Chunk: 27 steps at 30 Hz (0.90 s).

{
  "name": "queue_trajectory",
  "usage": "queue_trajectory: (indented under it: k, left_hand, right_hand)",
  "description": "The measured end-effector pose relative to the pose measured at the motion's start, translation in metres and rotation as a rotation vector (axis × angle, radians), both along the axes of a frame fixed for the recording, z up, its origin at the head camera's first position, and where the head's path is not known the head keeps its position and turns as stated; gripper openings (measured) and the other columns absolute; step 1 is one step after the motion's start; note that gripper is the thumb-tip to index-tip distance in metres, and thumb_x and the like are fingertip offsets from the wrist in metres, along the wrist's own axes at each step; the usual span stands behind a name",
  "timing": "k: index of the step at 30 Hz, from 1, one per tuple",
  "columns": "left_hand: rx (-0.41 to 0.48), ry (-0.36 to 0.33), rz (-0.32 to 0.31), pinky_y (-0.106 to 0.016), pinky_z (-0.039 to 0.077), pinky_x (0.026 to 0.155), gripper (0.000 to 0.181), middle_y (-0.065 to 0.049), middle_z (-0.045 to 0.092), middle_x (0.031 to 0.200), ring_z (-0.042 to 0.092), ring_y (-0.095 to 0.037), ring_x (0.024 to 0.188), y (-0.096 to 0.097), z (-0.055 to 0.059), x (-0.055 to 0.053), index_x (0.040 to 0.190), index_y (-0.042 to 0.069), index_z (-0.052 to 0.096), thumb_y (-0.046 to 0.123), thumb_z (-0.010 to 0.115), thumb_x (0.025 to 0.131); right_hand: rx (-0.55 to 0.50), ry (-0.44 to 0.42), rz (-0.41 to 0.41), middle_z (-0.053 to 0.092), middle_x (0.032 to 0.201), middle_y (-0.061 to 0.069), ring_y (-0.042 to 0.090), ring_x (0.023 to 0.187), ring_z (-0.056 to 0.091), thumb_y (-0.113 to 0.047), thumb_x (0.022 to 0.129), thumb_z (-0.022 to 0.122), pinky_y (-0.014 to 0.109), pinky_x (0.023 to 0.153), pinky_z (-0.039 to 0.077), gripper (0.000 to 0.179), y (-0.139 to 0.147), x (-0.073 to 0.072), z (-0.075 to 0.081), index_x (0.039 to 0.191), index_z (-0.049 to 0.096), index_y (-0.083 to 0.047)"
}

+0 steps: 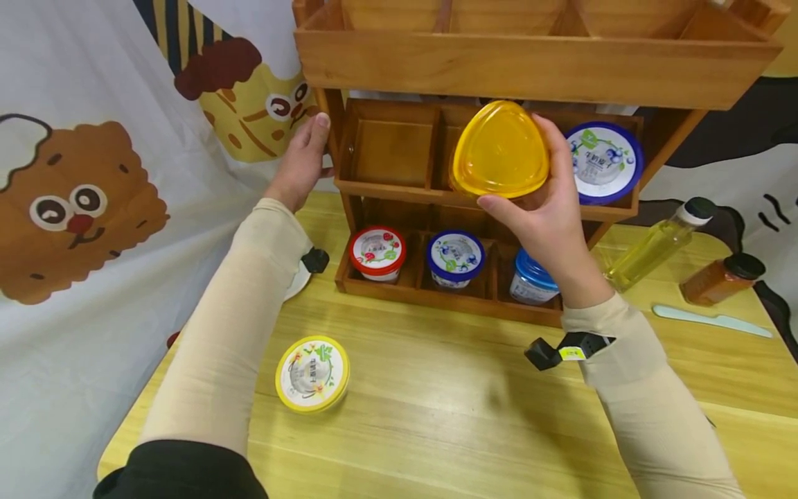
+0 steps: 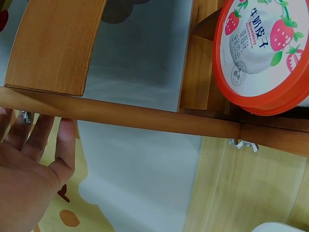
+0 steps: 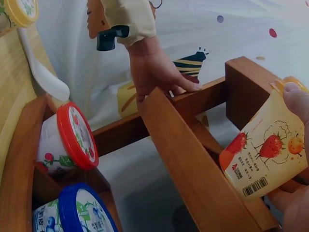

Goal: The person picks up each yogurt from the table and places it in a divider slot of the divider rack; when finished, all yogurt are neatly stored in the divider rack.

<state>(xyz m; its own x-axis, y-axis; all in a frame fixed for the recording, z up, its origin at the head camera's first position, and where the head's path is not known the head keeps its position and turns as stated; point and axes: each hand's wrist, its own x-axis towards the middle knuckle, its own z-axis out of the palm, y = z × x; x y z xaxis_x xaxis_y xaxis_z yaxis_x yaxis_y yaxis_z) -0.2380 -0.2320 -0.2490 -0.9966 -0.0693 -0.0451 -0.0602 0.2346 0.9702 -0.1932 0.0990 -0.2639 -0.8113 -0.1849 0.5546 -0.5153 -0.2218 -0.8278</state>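
My right hand (image 1: 551, 211) holds a cup with a yellow rounded-triangular lid (image 1: 501, 149) at its side, thumb near the lid's edge. The right wrist view shows the cup's pale wall (image 3: 268, 150) with a strawberry drawing and barcode. The cup is in front of the middle compartment of the wooden rack's (image 1: 386, 187) middle tier. On the rack's left side, my left hand (image 1: 299, 163) grips the frame; some fingertips are hidden behind the side rail (image 2: 130, 118). A blue-rimmed tub (image 1: 601, 163) sits in the right compartment of the same tier.
Below are a red-lidded tub (image 1: 377, 253), a dark-blue-lidded tub (image 1: 455, 258) and a light-blue-lidded tub (image 1: 533, 281). A yellow-lidded tub (image 1: 312, 374) stands on the table. An oil bottle (image 1: 654, 249), a brown jar (image 1: 720, 281) and a pale knife (image 1: 711, 320) lie right.
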Motion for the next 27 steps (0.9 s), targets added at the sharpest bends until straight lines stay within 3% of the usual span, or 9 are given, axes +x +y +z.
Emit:
queue_trajectory:
  k: [13, 21, 27]
  left_hand:
    - [-0.003, 0.01, 0.002, -0.044, 0.043, 0.111, 0.068, 0.009, 0.009, 0.166, 0.021, -0.011, 0.147, -0.01, -0.019, -0.018, 0.159, 0.03, 0.013, 0.059, 0.03, 0.101]
    - [0.012, 0.028, 0.003, -0.045, 0.044, 0.11, 0.068, 0.01, 0.01, 0.165, 0.021, -0.01, 0.147, -0.011, -0.022, -0.021, 0.159, 0.03, 0.015, 0.06, 0.031, 0.1]
    - [0.003, 0.037, 0.007, -0.045, 0.045, 0.109, 0.068, 0.01, 0.01, 0.165, 0.022, -0.011, 0.147, -0.01, -0.022, -0.021, 0.159, 0.03, 0.016, 0.06, 0.03, 0.1]
  right_hand:
    - [0.069, -0.02, -0.045, 0.037, 0.146, 0.008, 0.026, 0.129, 0.046, 0.011, 0.073, 0.077, 0.026, 0.105, 0.048, 0.093, -0.007, -0.021, -0.007, 0.149, 0.029, -0.011]
    - [0.267, -0.033, -0.155, 0.037, 0.147, 0.005, 0.02, 0.129, 0.046, -0.001, 0.078, 0.08, 0.028, 0.11, 0.044, 0.091, -0.008, -0.021, -0.003, 0.151, 0.028, -0.014]
    - [0.345, -0.019, -0.185, 0.037, 0.149, 0.006, 0.02, 0.131, 0.045, -0.003, 0.079, 0.081, 0.03, 0.113, 0.041, 0.092, -0.008, -0.022, -0.002, 0.152, 0.026, -0.013]
